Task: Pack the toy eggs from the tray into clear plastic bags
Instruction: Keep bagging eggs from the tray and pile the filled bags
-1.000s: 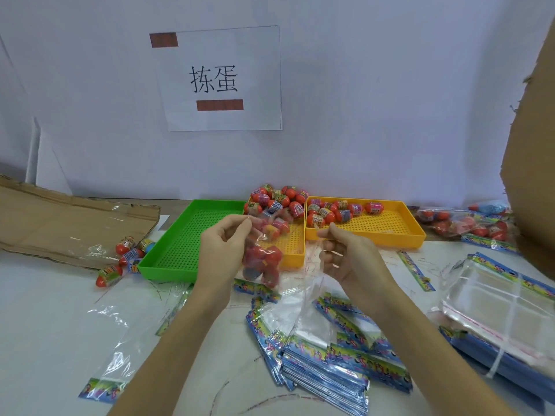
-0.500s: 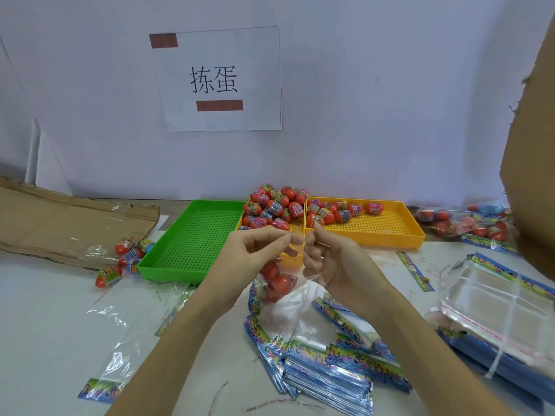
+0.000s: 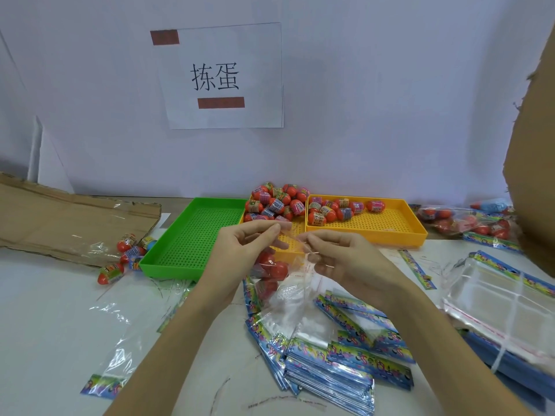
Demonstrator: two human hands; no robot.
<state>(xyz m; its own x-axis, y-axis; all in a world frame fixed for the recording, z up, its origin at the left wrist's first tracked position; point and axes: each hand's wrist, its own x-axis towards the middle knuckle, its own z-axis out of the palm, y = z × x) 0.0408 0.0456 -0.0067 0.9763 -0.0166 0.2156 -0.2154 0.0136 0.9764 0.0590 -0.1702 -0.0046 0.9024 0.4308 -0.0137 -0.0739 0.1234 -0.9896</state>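
A clear plastic bag [image 3: 286,291] holding several red toy eggs [image 3: 274,270] hangs between my hands above the table. My left hand [image 3: 240,253] pinches the bag's top edge on the left. Close beside it, my right hand [image 3: 339,259] pinches the same edge on the right. Behind the hands, two yellow trays [image 3: 390,228] hold a heap of red toy eggs [image 3: 279,202] with printed wrappers.
An empty green tray [image 3: 192,238] lies left of the yellow ones. Loose eggs [image 3: 126,253] sit by flattened cardboard [image 3: 60,217] at left. Printed bag headers [image 3: 339,361] pile in front, empty clear bags [image 3: 504,307] at right, filled bags [image 3: 468,220] far right.
My hands came together at the bag's mouth and both now pinch its top edge. The bag with its eggs has sunk lower, below the hands.
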